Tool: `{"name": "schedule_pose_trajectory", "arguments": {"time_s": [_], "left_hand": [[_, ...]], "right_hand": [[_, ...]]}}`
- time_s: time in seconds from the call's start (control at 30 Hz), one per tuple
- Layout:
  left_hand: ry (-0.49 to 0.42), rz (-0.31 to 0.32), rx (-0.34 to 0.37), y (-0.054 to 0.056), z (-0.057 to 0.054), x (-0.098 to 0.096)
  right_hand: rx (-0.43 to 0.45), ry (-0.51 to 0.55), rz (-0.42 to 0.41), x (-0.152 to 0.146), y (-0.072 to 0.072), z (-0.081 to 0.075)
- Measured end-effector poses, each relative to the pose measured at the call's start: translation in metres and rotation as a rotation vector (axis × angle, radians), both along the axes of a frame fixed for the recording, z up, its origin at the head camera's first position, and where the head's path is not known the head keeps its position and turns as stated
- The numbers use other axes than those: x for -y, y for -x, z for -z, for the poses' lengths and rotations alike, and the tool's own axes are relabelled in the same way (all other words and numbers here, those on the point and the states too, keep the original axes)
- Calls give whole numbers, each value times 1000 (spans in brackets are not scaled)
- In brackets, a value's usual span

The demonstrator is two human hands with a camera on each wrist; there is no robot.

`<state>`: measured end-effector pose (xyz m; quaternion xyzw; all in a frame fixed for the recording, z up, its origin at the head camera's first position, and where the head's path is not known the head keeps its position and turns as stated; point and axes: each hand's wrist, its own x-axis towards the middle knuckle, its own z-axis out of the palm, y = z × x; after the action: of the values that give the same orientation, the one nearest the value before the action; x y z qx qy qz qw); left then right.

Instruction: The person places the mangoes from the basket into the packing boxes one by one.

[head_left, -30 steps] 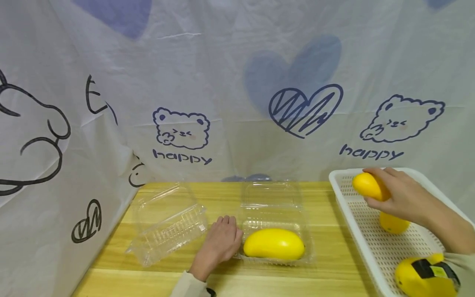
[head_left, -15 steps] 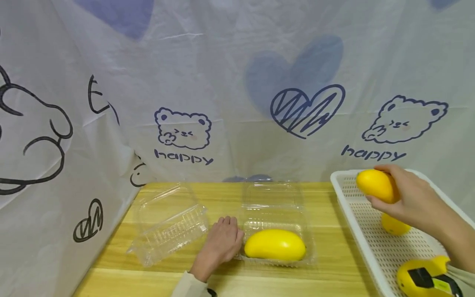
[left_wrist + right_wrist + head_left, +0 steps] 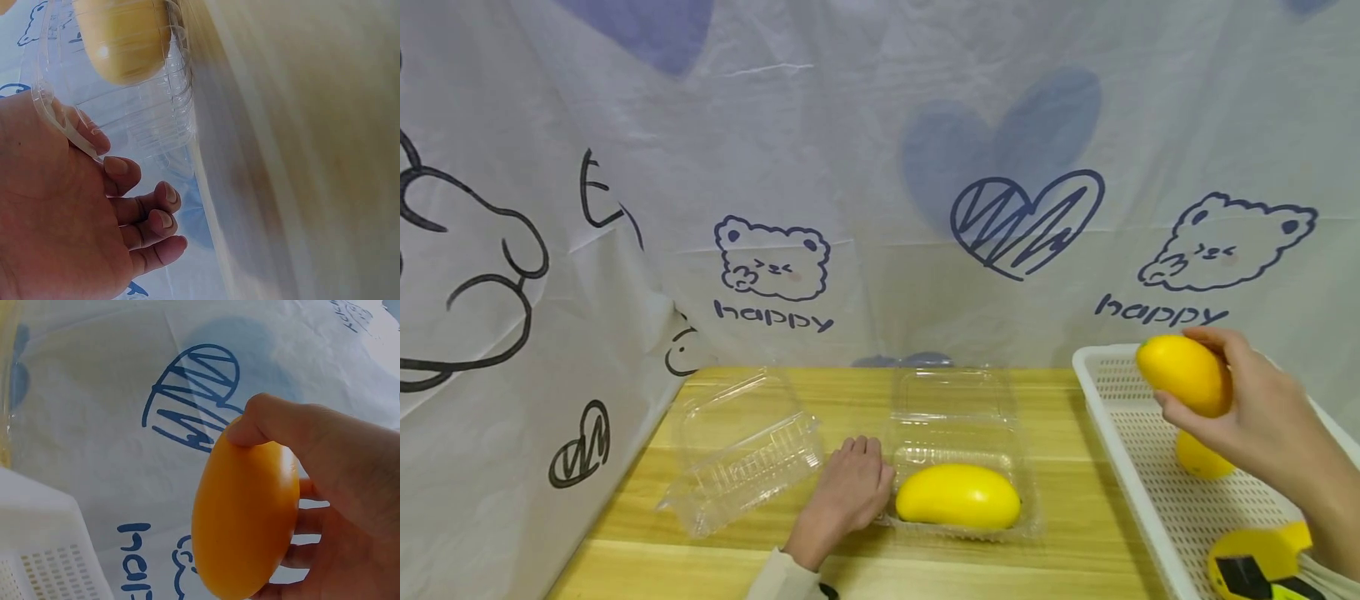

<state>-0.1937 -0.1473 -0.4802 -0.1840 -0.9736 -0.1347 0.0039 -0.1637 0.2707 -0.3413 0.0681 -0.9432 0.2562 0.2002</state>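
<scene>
My right hand (image 3: 1273, 417) holds a yellow mango (image 3: 1186, 375) above the white basket, thumb on one side and fingers round the other. The right wrist view shows this mango (image 3: 244, 519) lengthwise in the grip. My left hand (image 3: 846, 487) is at the left edge of an open clear plastic clamshell container (image 3: 951, 442), where a second mango (image 3: 958, 497) lies crosswise in the base. In the left wrist view the container's rim (image 3: 75, 134) sits between thumb and forefinger of the left hand (image 3: 69, 206), the other fingers loosely curled.
The white perforated basket (image 3: 1120, 467) stands at the right with more mangoes inside, one (image 3: 1202, 454) partly behind my right hand. Another open clear container (image 3: 745, 458) lies askew on the left of the wooden table (image 3: 1000, 575). A printed curtain (image 3: 880, 183) hangs behind.
My right hand has shifted right with its mango, which has turned so its stem end points up to the left. The left hand stays at the container's edge.
</scene>
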Motion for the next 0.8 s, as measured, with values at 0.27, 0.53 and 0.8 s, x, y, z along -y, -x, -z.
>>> {"name": "schedule_pose_trajectory", "arguments": {"time_s": [0.27, 0.53, 0.8], "left_hand": [[8, 8, -11, 0, -2, -1], [2, 5, 0, -1, -1, -1], [-9, 8, -2, -1, 0, 0]], "right_hand": [[-73, 75, 4, 6, -9, -1], [-108, 152, 2, 16, -14, 0], [-203, 214, -20, 26, -14, 2]]}}
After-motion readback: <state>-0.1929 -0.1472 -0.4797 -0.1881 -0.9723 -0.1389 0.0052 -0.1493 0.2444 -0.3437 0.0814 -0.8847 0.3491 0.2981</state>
